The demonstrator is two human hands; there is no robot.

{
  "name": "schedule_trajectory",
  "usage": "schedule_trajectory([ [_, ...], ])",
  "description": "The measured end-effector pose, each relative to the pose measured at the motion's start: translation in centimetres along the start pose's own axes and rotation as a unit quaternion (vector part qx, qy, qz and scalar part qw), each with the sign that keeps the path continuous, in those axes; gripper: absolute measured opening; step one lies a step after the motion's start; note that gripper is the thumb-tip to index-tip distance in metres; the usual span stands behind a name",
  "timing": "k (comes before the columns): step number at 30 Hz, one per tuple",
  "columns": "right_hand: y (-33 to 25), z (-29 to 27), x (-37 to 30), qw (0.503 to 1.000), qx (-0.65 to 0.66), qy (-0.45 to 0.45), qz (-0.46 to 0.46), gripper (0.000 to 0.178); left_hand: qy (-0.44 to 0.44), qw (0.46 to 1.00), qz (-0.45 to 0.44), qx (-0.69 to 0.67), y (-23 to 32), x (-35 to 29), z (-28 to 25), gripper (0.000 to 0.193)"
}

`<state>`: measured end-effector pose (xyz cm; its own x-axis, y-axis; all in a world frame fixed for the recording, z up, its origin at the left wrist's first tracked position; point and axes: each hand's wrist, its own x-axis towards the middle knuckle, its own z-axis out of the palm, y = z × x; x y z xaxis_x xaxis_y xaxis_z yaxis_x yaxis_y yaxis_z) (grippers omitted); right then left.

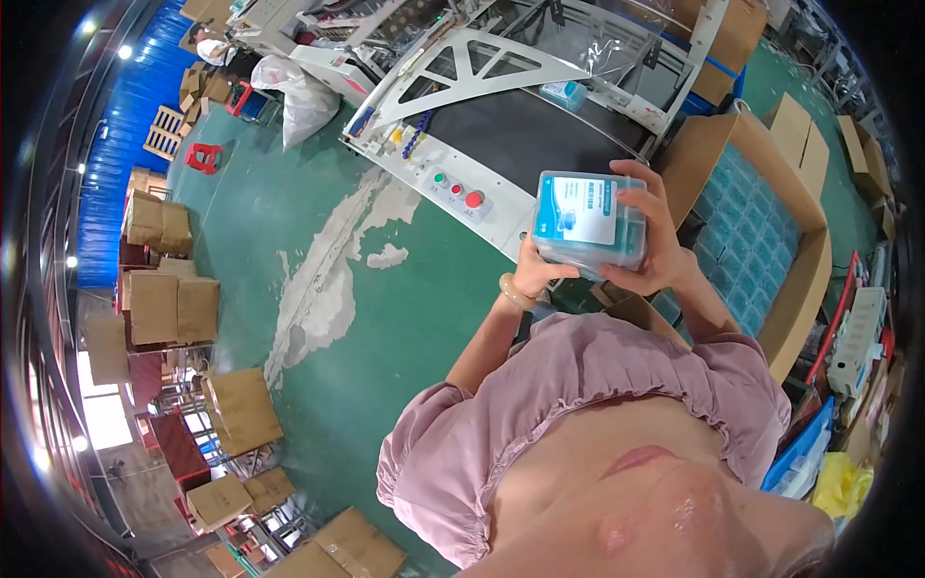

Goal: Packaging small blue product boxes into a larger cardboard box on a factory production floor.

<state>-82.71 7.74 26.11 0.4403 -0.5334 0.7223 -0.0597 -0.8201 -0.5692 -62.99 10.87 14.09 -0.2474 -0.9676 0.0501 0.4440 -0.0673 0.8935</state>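
Between my two hands I hold a clear plastic box [590, 217] with teal contents and a blue and white label facing up. My left hand [541, 268] grips its lower left corner, the thumb along the near side. Around the right side wraps my right hand [655, 226], fingers on the far corner and thumb below. Past the box lies the dark conveyor belt [540, 130] of a machine, with another teal box [564, 94] on it under the frame. At my right stands an open carton [814, 255] filled with rows of similar teal boxes.
The machine's white edge [496, 217] carries red and green buttons [473, 198]. Stacked cartons [169, 306] line the left side. A white sack [306, 104] and a red stool [202, 158] stand farther off on the green floor. Another person [214, 48] is far back left.
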Motion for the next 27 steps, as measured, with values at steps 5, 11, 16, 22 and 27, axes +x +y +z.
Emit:
schedule_trajectory([
  [5,1.2,-0.1,-0.2,0.978,0.104,0.167,0.07,0.075,0.015,1.0,0.011,-0.024,-1.5,-1.1,-0.4,0.099],
  [11,14.6,-4.9,-1.3,0.864,0.148,0.39,0.282,0.062,0.105,0.994,-0.008,-0.019,-1.2,-3.7,-1.3,0.077],
  [16,28.0,-7.2,-7.6,0.718,-0.012,0.431,0.546,0.056,0.185,0.983,0.0,-0.016,-1.6,-6.8,-3.9,0.077],
  [22,33.9,-6.5,-11.0,0.642,-0.039,0.351,0.681,0.07,0.214,0.977,0.022,-0.003,-1.3,-8.5,-5.1,0.075],
  [27,35.3,-4.8,-10.8,0.59,-0.079,0.343,0.727,0.1,0.236,0.971,0.028,-0.012,-0.7,-8.7,-5.0,0.075],
])
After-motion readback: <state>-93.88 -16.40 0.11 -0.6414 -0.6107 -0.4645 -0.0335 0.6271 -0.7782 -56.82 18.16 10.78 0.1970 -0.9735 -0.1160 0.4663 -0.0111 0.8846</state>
